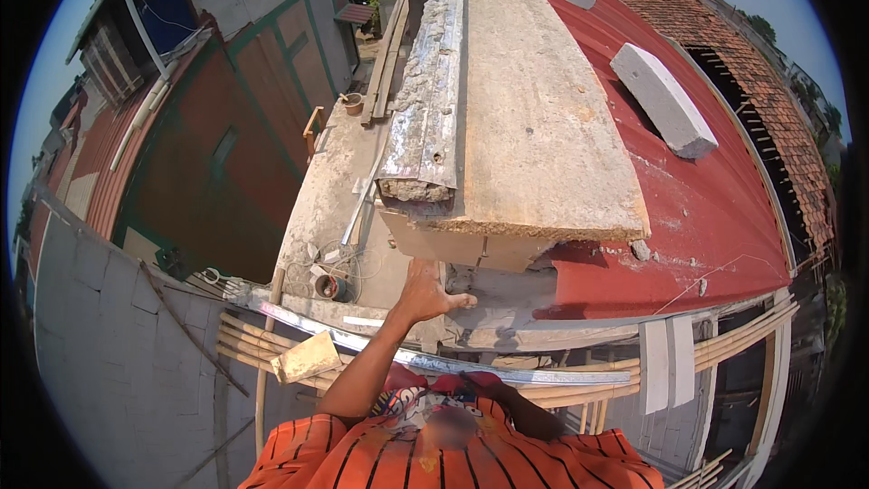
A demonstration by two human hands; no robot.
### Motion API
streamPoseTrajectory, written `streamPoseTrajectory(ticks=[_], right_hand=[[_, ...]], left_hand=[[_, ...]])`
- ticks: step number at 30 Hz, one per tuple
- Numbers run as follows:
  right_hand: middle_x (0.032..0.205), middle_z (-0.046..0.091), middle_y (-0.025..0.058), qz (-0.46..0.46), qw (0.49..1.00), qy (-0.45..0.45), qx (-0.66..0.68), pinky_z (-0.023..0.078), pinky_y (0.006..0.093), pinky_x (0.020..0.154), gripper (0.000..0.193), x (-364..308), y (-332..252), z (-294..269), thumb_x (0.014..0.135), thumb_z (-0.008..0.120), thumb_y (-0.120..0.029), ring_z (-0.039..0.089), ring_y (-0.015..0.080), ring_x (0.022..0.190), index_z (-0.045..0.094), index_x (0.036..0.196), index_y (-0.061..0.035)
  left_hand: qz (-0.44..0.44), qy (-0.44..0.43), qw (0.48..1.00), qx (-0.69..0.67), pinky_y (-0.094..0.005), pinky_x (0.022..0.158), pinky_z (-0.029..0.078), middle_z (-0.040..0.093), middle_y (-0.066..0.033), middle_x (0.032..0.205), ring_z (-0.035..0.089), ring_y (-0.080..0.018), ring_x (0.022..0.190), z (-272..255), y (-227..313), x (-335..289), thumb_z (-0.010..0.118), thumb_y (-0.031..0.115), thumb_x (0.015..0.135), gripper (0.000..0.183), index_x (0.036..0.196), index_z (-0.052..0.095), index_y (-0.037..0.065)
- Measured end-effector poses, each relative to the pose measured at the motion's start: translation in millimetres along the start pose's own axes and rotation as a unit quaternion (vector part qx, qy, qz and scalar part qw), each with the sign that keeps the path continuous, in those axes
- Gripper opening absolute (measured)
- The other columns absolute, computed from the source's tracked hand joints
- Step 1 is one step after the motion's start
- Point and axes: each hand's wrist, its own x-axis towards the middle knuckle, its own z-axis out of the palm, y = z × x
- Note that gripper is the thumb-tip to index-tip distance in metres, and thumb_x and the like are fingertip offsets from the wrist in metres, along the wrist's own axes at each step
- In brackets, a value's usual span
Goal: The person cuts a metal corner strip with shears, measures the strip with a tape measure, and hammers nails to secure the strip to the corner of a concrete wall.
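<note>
1. One left hand reaches upward, thumb spread wide toward three o'clock; its fingertips are hidden at the panel's lower edge, so I cannot tell whether they grip. The right hand is out of sight, its state impossible to tell.
2. Just beyond, at twelve o'clock from the left hand, the pale panel stands under the end of a long concrete slab.
3. At six o'clock, near, a silver metal channel runs crosswise; bamboo poles lie at four.
4. A yellowish slab piece rests on poles at eight; a dark bucket sits at nine.
5. Farther out, a red metal roof carries a grey block at two o'clock.
6. Planks lie toward twelve, well apart; a green-and-brown wall rises at ten.
</note>
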Motion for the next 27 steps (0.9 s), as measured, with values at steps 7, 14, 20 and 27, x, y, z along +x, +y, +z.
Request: streamPoseTrajectory(ticks=[7, 14, 20, 27], right_hand=[[0.112, 0.061, 0.0275, -0.087, 0.944, 0.001, -0.319, 0.046, 0.0438, 0.087, 0.049, -20, -91, -35, 0.083, 0.052, -0.032, 0.06, 0.0386, 0.103, 0.056, 0.116, 0.0045], [0.119, 0.057, 0.0279, -0.259, 0.916, 0.054, -0.301, 0.042, 0.0429, 0.095, 0.047, -41, -233, -20, 0.089, 0.052, -0.025, 0.054, 0.0396, 0.113, 0.048, 0.13, -0.002], [0.115, 0.059, 0.0271, -0.184, 0.929, 0.072, -0.314, 0.043, 0.0463, 0.094, 0.046, -63, -351, 1, 0.09, 0.051, -0.026, 0.056, 0.0412, 0.109, 0.045, 0.132, -0.0086], [0.109, 0.062, 0.0253, -0.108, 0.844, 0.211, -0.481, 0.046, 0.0474, 0.089, 0.043, 8, -326, -48, 0.091, 0.05, -0.024, 0.058, 0.0421, 0.102, 0.044, 0.132, -0.0115]], left_hand=[[-0.215, -0.045, 0.963, -0.159, -0.0404, 0.087, 0.045, 0.057, -0.0204, 0.114, 0.056, -0.0347, 0.096, 10, -86, -106, 0.054, 0.002, 0.078, 0.059, 0.134, 0.033, 0.002], [-0.494, 0.114, 0.841, -0.189, -0.0303, 0.07, 0.051, 0.066, -0.0124, 0.087, 0.065, -0.0191, 0.078, 21, -212, -327, 0.047, -0.002, 0.083, 0.027, 0.109, 0.056, -0.003], [-0.644, 0.27, 0.64, -0.321, -0.028, 0.061, 0.052, 0.067, -0.0082, 0.086, 0.065, -0.0152, 0.075, -16, -274, -441, 0.045, -0.003, 0.085, 0.03, 0.113, 0.057, -0.002], [-0.689, 0.206, 0.629, -0.295, -0.027, 0.048, 0.047, 0.063, -0.0093, 0.083, 0.061, -0.0157, 0.065, -63, -340, -496, 0.045, -0.007, 0.084, 0.034, 0.114, 0.057, 0.001]])
